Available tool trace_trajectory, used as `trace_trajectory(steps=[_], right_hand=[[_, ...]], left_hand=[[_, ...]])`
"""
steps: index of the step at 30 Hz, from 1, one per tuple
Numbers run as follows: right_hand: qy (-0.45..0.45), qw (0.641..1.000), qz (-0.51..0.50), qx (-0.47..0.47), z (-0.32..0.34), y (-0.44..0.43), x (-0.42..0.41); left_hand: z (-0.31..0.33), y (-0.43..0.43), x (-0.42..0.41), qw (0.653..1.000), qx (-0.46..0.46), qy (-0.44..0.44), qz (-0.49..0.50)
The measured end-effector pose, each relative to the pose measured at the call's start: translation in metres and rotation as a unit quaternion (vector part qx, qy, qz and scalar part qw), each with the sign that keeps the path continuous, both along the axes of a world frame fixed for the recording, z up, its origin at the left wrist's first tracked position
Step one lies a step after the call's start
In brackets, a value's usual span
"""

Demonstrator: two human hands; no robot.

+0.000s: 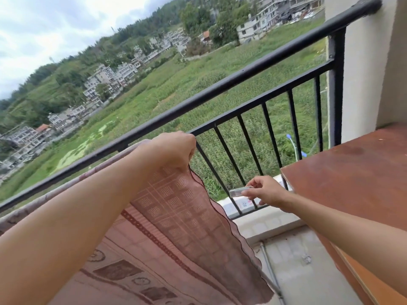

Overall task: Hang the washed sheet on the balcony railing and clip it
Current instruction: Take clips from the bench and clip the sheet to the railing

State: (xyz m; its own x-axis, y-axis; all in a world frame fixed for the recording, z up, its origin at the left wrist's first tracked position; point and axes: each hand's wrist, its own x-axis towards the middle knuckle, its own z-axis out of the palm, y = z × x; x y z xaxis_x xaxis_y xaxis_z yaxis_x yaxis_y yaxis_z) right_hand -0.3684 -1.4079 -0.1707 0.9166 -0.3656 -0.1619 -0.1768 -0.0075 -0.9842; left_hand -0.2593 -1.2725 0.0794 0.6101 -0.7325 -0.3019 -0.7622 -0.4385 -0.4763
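A reddish-brown patterned sheet [180, 216] hangs over the black balcony railing [242, 78], its lace-edged end drooping toward me. My left hand [174, 148] grips the sheet's upper edge just below the top rail, fingers curled round the cloth. Lower and to the right, my right hand [264, 191] pinches a pale clip [239, 192] in front of the railing's vertical bars, apart from the sheet.
A reddish-brown board or tabletop [352, 183] stands at the right, close to my right arm. A cream pillar [363, 62] ends the railing at the right. A low ledge [264, 221] and a pipe [269, 267] lie below on the grey floor.
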Motion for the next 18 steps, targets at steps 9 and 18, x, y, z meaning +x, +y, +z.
trace_trajectory(steps=[9, 18], right_hand=[[-0.050, 0.998, -0.023, -0.017, -0.004, -0.002, -0.009], [-0.120, 0.982, -0.021, -0.144, 0.012, 0.012, 0.005]], left_hand=[[-0.028, -0.017, 0.001, 0.982, 0.110, 0.094, 0.122], [-0.033, -0.004, -0.003, 0.988, 0.106, 0.089, 0.071]])
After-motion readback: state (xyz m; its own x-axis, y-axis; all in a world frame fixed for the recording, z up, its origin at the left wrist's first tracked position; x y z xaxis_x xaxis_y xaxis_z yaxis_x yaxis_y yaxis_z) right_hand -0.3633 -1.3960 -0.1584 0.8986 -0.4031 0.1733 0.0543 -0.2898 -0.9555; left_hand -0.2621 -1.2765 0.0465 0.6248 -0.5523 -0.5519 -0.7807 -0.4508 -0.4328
